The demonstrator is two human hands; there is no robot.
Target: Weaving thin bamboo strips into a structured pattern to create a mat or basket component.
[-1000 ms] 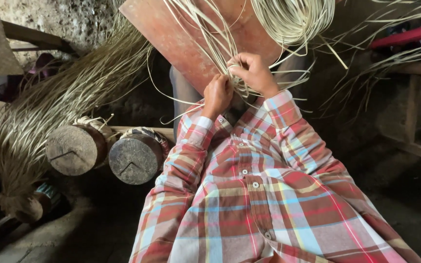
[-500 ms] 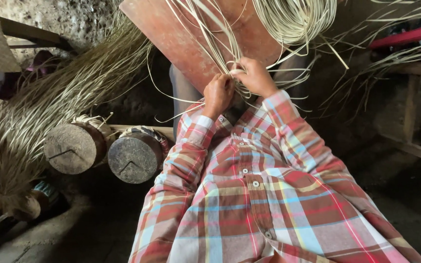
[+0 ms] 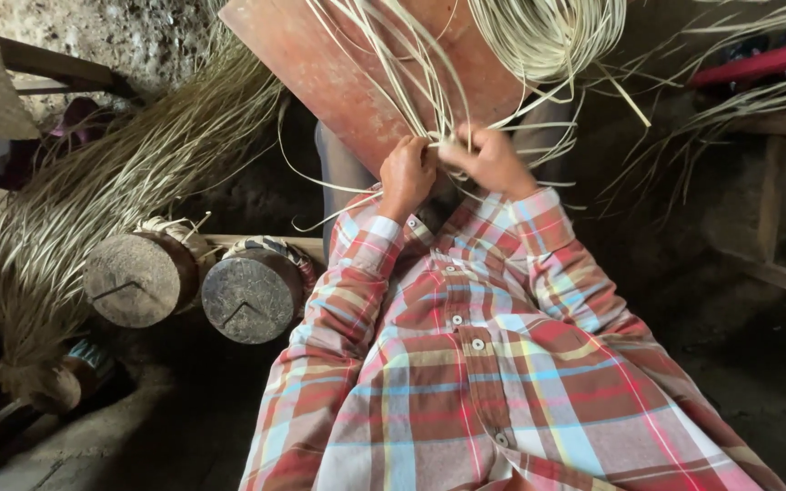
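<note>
A fan of long pale cane strips (image 3: 129, 173) lies spread at the far left, within reach; the left hand (image 3: 407, 177) is closed around thin pale weaving strands (image 3: 393, 64) against the tilted reddish wooden board (image 3: 338, 64), and the right hand (image 3: 488, 164) pinches them between curled fingertips

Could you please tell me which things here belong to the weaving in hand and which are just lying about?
In use: left hand, right hand, pale strips, reddish board.
Lying about: two round wooden blocks, loose bundle of strips, wooden bench.
</note>
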